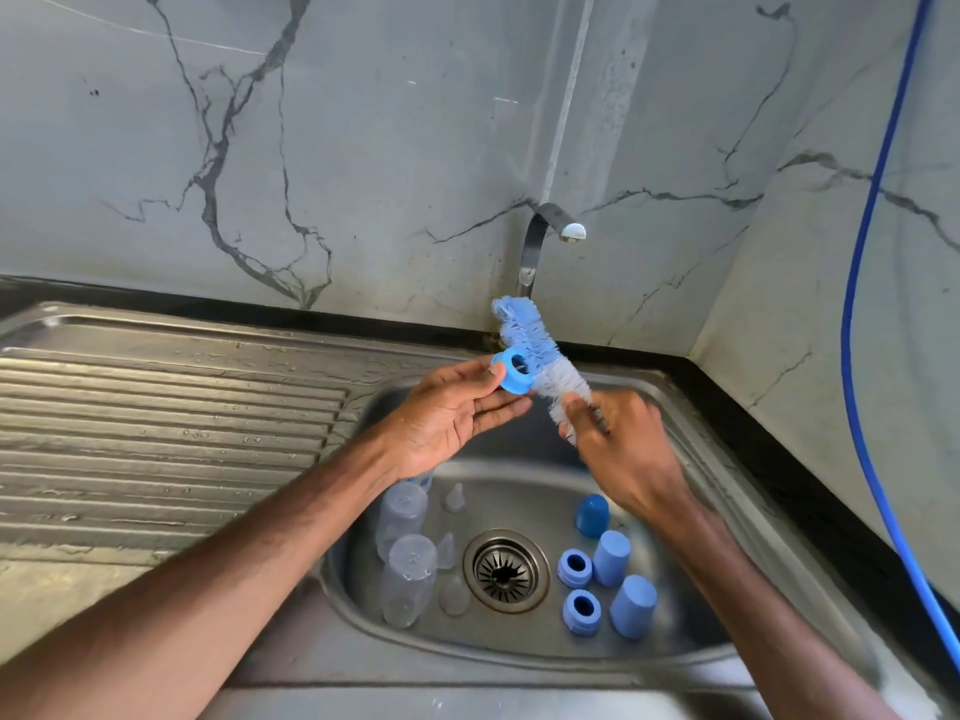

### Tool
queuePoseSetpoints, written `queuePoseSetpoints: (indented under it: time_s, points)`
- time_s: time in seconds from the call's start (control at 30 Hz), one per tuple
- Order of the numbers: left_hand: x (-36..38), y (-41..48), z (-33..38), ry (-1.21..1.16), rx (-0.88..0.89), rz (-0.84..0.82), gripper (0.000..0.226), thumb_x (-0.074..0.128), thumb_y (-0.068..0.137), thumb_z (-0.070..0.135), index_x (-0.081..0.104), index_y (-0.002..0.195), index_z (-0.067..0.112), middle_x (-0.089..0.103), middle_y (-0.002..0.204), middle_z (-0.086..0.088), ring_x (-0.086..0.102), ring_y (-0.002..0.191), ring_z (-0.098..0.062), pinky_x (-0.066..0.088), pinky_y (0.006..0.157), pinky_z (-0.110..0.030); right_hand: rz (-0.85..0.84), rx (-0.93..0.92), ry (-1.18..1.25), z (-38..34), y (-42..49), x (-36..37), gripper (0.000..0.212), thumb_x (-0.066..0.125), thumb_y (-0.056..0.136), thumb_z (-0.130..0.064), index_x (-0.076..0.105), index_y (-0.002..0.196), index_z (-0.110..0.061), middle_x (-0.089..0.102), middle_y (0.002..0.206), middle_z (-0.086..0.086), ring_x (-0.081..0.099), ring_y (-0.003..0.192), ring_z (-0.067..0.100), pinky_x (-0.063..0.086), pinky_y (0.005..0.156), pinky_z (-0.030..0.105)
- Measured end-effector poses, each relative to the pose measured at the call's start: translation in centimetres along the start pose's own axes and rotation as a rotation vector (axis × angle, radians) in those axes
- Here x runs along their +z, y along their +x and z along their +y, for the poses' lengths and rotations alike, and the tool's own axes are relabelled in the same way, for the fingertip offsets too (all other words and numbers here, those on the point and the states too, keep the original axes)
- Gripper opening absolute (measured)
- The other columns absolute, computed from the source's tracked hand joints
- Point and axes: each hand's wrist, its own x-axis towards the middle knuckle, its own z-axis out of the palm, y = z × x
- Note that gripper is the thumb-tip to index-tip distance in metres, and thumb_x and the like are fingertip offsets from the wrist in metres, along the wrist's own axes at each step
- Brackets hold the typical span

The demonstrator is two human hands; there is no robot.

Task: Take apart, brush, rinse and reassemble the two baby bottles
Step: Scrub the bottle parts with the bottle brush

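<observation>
I'm mid-brushing: my left grip point(457, 413) pinches a blue collar ring point(511, 374) against the bottle brush point(535, 356), which my right grip point(623, 449) curls around above the sink point(524, 491), where the clear bottles point(402, 511), teats point(453, 497), caps point(612, 558) and two more rings point(575, 567) lie apart, seemingly unrinsed, with reassembly yet to come.

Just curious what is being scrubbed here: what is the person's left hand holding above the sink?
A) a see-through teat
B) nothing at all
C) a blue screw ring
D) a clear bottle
C: the left hand pinches a blue screw ring by its edge, right beside the bristles of the brush that the right hand holds.
</observation>
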Motion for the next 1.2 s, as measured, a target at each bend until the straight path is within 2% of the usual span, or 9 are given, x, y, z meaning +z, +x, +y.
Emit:
queuePoseSetpoints:
  time_s: [0.23, 0.4, 0.57, 0.63, 0.73, 0.8, 0.87, 1.0, 1.2]
  points:
    - [-0.2, 0.1, -0.4, 0.107, 0.02, 0.071, 0.041, 0.061, 0.097, -0.001, 0.059, 0.137, 0.0, 0.066, 0.133, -0.02, 0.065, 0.116, -0.026, 0.06, 0.093, -0.036, -0.059, 0.039, -0.041, 0.6, 0.2, -0.4, 0.041, 0.056, 0.105, -0.034, 0.066, 0.067, -0.02, 0.061, 0.054, -0.006, 0.055, 0.048, 0.009, 0.039, 0.046, 0.019]
    - [-1.2, 0.1, -0.6, 0.417, 0.09, 0.221, 0.033, 0.08, 0.081, -0.004, 0.073, 0.111, 0.008, 0.079, 0.102, -0.007, 0.075, 0.085, -0.014, 0.058, 0.07, -0.019, -0.161, -0.025, -0.054, 0.8, 0.0, 0.1, 0.042, 0.058, 0.104, -0.036, 0.062, 0.064, -0.022, 0.062, 0.055, -0.002, 0.06, 0.05, 0.016, 0.045, 0.048, 0.03]
    - [-1.7, 0.5, -1.1, 0.781, 0.198, 0.317, 0.051, 0.096, 0.067, 0.009, 0.071, 0.111, 0.017, 0.079, 0.1, 0.003, 0.075, 0.092, -0.008, 0.058, 0.079, -0.02, -0.23, 0.0, -0.096, 1.6, -0.1, 0.1, 0.037, 0.059, 0.103, -0.035, 0.065, 0.068, -0.025, 0.062, 0.055, -0.008, 0.06, 0.052, 0.008, 0.047, 0.049, 0.023]
    - [-1.9, 0.5, -1.3, 0.855, 0.237, 0.334, 0.06, 0.097, 0.066, 0.012, 0.067, 0.118, 0.013, 0.079, 0.1, 0.003, 0.075, 0.091, -0.01, 0.057, 0.078, -0.02, -0.279, -0.008, -0.084, 1.4, -0.2, 0.1, 0.038, 0.058, 0.103, -0.036, 0.065, 0.066, -0.026, 0.062, 0.053, -0.01, 0.057, 0.049, 0.006, 0.045, 0.049, 0.022]
    - [-1.8, 0.4, -1.3, 0.908, 0.205, 0.335, 0.103, 0.1, 0.061, 0.021, 0.043, 0.147, 0.015, 0.078, 0.105, 0.002, 0.075, 0.089, -0.005, 0.055, 0.076, -0.012, -0.219, 0.049, -0.15, 1.6, 0.4, 0.0, 0.037, 0.059, 0.102, -0.035, 0.068, 0.068, -0.023, 0.061, 0.054, -0.006, 0.061, 0.057, 0.015, 0.047, 0.057, 0.032]
    - [-1.9, 0.5, -1.4, 0.951, 0.22, 0.356, 0.109, 0.1, 0.061, 0.017, 0.037, 0.15, 0.012, 0.074, 0.118, -0.003, 0.073, 0.097, -0.008, 0.058, 0.087, -0.02, -0.263, 0.007, -0.127, 1.6, 0.1, 0.2, 0.038, 0.059, 0.102, -0.035, 0.069, 0.07, -0.019, 0.062, 0.055, -0.003, 0.059, 0.052, 0.011, 0.048, 0.055, 0.032]
    - [-2.0, 0.4, -1.3, 0.98, 0.226, 0.389, 0.109, 0.099, 0.062, 0.014, 0.037, 0.152, 0.01, 0.069, 0.124, -0.005, 0.07, 0.105, -0.011, 0.057, 0.094, -0.026, -0.322, -0.011, -0.108, 1.5, -0.2, 0.4, 0.039, 0.059, 0.103, -0.035, 0.066, 0.067, -0.021, 0.062, 0.053, -0.01, 0.056, 0.048, 0.005, 0.043, 0.048, 0.022]
    - [-1.5, 0.2, -1.2, 0.938, 0.177, 0.38, 0.102, 0.098, 0.066, 0.026, 0.041, 0.151, 0.015, 0.077, 0.11, 0.001, 0.073, 0.088, -0.002, 0.054, 0.072, -0.009, -0.202, 0.117, -0.248, 2.6, 1.2, -1.1, 0.029, 0.058, 0.103, -0.032, 0.072, 0.081, -0.019, 0.063, 0.069, 0.0, 0.062, 0.067, 0.021, 0.038, 0.06, 0.028]
    - [-1.3, -0.1, -1.9, 0.997, 0.112, 0.28, 0.059, 0.092, 0.074, 0.022, 0.069, 0.128, 0.025, 0.077, 0.105, 0.005, 0.073, 0.096, -0.009, 0.057, 0.091, -0.022, -0.114, 0.15, -0.208, 3.5, 1.3, -1.7, 0.033, 0.058, 0.101, -0.033, 0.073, 0.078, -0.016, 0.065, 0.07, 0.004, 0.062, 0.069, 0.027, 0.039, 0.061, 0.032]
